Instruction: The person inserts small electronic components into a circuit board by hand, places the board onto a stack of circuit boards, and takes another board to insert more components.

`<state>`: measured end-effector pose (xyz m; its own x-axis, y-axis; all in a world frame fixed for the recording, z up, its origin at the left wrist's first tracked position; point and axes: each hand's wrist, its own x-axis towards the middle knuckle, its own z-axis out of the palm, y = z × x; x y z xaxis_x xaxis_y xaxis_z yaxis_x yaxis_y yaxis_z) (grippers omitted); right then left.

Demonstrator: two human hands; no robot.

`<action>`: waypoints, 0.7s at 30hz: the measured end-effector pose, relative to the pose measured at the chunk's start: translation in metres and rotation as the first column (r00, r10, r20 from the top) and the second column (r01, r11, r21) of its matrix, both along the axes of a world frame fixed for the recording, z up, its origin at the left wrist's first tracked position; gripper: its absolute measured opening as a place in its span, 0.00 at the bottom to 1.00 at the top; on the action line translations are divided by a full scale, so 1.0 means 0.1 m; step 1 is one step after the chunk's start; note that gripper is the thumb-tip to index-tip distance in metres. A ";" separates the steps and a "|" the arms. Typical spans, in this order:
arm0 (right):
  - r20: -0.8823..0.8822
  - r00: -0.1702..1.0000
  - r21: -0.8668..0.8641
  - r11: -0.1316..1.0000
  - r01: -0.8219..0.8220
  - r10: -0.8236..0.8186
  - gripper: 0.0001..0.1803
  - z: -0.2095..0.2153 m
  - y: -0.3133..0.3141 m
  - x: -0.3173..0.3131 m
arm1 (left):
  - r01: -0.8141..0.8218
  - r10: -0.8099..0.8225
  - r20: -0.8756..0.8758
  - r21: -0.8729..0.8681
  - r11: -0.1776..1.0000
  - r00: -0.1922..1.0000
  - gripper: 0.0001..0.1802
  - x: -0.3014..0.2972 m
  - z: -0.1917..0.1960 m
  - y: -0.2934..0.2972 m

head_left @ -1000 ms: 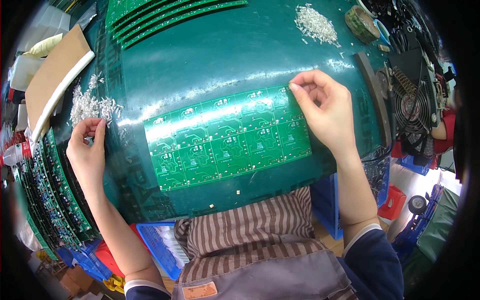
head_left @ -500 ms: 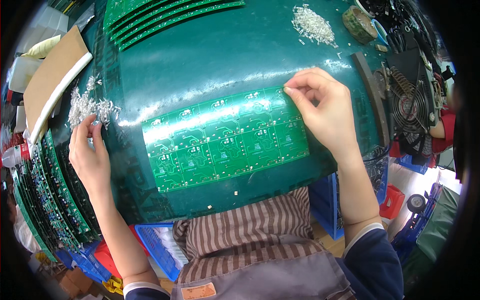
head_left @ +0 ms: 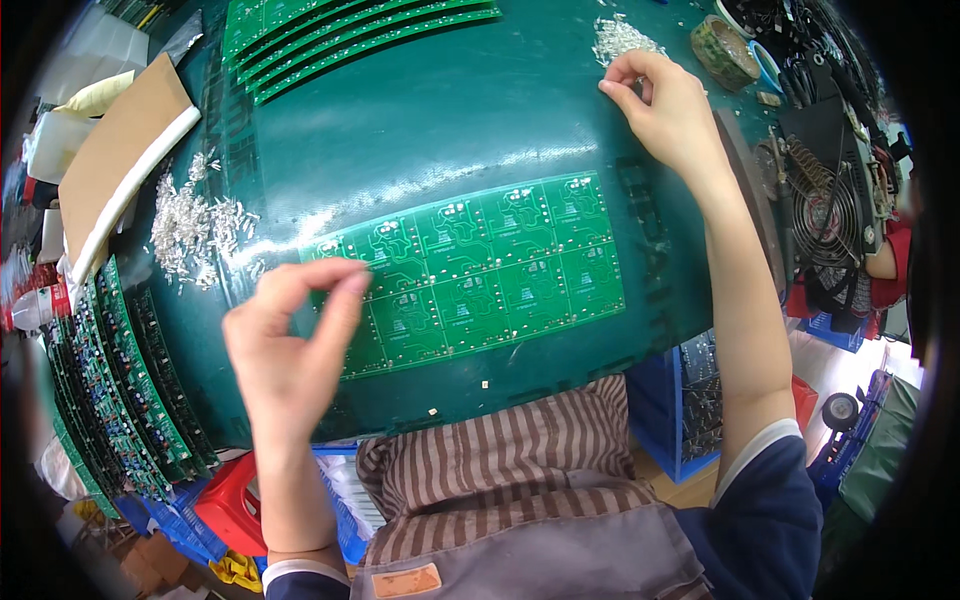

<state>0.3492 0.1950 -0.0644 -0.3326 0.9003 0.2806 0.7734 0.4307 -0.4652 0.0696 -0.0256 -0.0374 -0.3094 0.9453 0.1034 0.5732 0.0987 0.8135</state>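
Note:
A green printed circuit board panel [head_left: 520,262], divided into several repeated sections, lies flat on the dark green mat. My left hand [head_left: 288,345] hovers over its left end with thumb and forefinger pinched; anything between them is too small to make out. To the left rests a pile of small clear parts [head_left: 195,235]. Away from the panel, my right hand [head_left: 672,115] is at the near edge of a second pile of clear parts [head_left: 620,38] at the far right. Its thumb and fingertips are drawn together, and I cannot see what they hold.
Several similar green panels [head_left: 370,45] are stacked at the far left. Populated boards [head_left: 120,390] stand in a row at the left edge. A roll of tape [head_left: 724,52] and a fan [head_left: 822,205] are on the right. Tiny pale pieces [head_left: 485,384] lie near the front edge.
My left hand has moved right, from the left pile to over the panel. The right hand has left the panel's far right corner and reached away to the far right pile.

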 end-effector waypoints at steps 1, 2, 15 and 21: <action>0.036 0.999 0.057 0.997 -0.042 0.040 0.07 -0.02 0.00 0.00 | 0.065 -0.063 -0.055 0.028 0.998 0.996 0.07 0.06 0.00 0.01; 0.074 0.994 0.113 0.990 -0.082 0.074 0.06 -0.03 -0.01 0.00 | 0.133 -0.127 -0.111 0.053 0.990 0.986 0.06 0.12 -0.01 0.04; -0.591 0.807 -0.187 0.970 -0.154 0.014 0.03 -0.03 -1.09 -0.10 | 0.211 -0.177 -0.322 0.076 0.974 0.930 0.06 0.51 -0.19 0.14; -0.714 0.699 -0.180 0.976 -0.125 -0.042 0.03 -0.18 -1.17 -0.07 | 0.201 -0.165 -0.321 0.083 0.976 0.933 0.06 0.51 -0.21 0.14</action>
